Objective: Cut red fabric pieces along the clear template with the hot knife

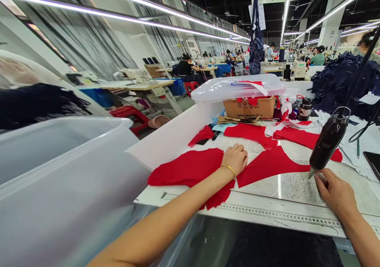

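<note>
My left hand (234, 160) lies palm down on a cut piece of red fabric (187, 168), holding nothing, with a gold bangle (228, 171) on its wrist. A second red piece (267, 166) lies just to its right on a patterned, glossy worktable (297, 187). Further red strips (297, 137) lie beyond them. My right hand (334, 191) rests on the table with its fingers spread. Hanging from a black cord, a dark handheld electric tool (328, 140) points its metal tip down, just left of those fingers. I cannot tell whether they touch it.
A tape measure (279, 213) runs along the table's front edge. A large translucent plastic bin (59, 180) stands at left. A lidded transparent box (237, 88) sits on a cardboard carton (249, 107). Dark fabric (344, 84) is heaped at right. Co-workers (187, 67) sit at sewing stations beyond.
</note>
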{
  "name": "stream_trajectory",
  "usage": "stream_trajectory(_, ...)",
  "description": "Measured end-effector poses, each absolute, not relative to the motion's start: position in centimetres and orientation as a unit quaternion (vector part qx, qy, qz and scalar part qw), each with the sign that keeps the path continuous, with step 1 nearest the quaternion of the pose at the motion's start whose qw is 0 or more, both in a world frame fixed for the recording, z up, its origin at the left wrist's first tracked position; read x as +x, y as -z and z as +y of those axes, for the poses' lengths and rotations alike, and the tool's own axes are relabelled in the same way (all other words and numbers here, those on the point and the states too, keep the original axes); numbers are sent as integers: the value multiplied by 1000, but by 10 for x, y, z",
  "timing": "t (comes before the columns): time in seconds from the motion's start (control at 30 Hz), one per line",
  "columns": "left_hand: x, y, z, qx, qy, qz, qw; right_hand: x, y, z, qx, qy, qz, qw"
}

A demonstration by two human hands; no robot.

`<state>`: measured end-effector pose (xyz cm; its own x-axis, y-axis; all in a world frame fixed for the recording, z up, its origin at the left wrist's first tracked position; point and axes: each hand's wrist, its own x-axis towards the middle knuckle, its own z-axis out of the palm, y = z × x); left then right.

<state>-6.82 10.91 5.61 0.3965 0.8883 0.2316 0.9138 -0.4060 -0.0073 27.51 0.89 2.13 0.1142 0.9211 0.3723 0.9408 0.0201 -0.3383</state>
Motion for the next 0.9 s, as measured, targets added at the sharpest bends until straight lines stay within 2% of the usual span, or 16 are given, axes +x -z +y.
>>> stream_trajectory(0.33,-71,-49,79,-863,107,-492,42,281,-15,8,-684,12,-687,247)
stream_trajectory(0.6,-68,-54,90,-844,130,-518,56,277,-20,7,-677,31,-690,253)
stream_trajectory(0.9,-40,-21,39,-917,147,-369,-36,277,-27,4,-703,4,-665,253)
